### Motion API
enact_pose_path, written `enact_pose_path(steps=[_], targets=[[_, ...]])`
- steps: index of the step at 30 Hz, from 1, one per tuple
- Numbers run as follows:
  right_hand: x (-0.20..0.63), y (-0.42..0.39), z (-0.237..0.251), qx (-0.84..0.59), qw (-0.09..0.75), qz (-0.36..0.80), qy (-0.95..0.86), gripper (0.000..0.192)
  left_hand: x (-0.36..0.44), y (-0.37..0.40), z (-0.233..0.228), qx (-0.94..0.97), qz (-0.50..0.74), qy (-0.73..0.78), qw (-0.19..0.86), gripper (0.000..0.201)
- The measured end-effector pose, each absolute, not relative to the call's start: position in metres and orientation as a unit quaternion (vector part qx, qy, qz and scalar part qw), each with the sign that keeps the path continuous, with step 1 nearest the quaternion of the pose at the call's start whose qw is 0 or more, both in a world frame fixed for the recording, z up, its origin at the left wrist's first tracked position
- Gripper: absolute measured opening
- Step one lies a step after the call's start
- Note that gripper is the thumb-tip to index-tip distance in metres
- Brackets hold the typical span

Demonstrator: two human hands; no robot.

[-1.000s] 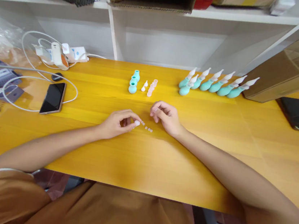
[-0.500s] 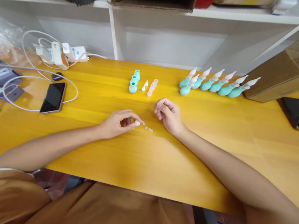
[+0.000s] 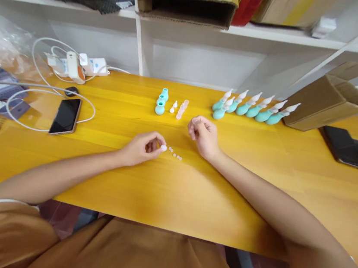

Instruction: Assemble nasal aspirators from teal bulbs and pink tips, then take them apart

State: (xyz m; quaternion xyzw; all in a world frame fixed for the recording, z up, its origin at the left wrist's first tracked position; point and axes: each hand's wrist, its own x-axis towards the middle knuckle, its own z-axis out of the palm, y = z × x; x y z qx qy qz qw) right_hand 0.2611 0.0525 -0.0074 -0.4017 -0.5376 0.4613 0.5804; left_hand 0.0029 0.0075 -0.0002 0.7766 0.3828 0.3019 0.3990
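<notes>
My left hand (image 3: 141,147) pinches a small white rounded piece (image 3: 163,148) between thumb and fingertips, low over the table. Just right of it lie several tiny translucent discs (image 3: 174,155) in a loose row. My right hand (image 3: 204,136) is closed above and to the right of the discs, its fingers curled inward; whatever they may hold is hidden. Beyond the hands stand teal open-necked bulbs (image 3: 160,108), small white pointed tips (image 3: 172,108) and pale pink translucent tubes (image 3: 180,111). Several assembled teal bulb aspirators (image 3: 252,111), each with a white nozzle, lean at the back right.
A phone (image 3: 65,115) and looped white cable lie at left, near chargers (image 3: 76,67) and plastic wrap. At right are an open cardboard box (image 3: 326,100) and a black case (image 3: 353,149). A shelf (image 3: 282,35) with boxes runs across the back.
The camera view has shifted slightly, showing more of the shelf. Both hands keep nearly the same pose. The white piece in my left fingers now looks rounder.
</notes>
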Motion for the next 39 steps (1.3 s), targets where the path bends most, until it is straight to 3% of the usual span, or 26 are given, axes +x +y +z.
enact_pose_path(steps=[5,10,14,17,21,23,27,30,36,39], targets=[[0.253,0.071,0.023,-0.372,0.527,0.422,-0.637,0.056,0.005,0.007,0.001,0.770,0.315,0.382,0.403,0.025],[0.246,0.092,0.035,-0.350,0.452,0.402,-0.715,0.035,0.005,0.008,0.000,0.766,0.318,0.382,0.408,0.024],[0.251,0.096,0.036,-0.329,0.310,0.366,-0.813,0.013,0.004,0.008,-0.001,0.767,0.319,0.382,0.404,0.023],[0.253,0.091,0.034,-0.316,0.242,0.255,-0.881,0.013,0.005,0.008,-0.002,0.768,0.317,0.384,0.403,0.022],[0.254,0.092,0.026,-0.416,0.273,0.055,-0.866,0.019,0.004,0.008,-0.002,0.772,0.316,0.398,0.382,0.017],[0.260,0.102,0.018,-0.466,0.292,0.012,-0.835,0.024,0.004,0.008,-0.003,0.786,0.319,0.414,0.330,0.012],[0.281,0.127,-0.003,-0.485,0.300,0.041,-0.821,0.040,0.002,0.010,-0.005,0.834,0.288,0.421,0.209,0.005],[0.291,0.134,-0.011,-0.447,0.295,0.070,-0.841,0.040,0.001,0.011,-0.007,0.856,0.258,0.417,0.161,0.004],[0.287,0.126,-0.004,-0.415,0.292,0.075,-0.858,0.037,0.001,0.011,-0.010,0.845,0.260,0.438,0.165,0.015],[0.285,0.125,-0.002,-0.387,0.299,0.081,-0.869,0.026,0.000,0.011,-0.011,0.842,0.261,0.441,0.169,0.018]])
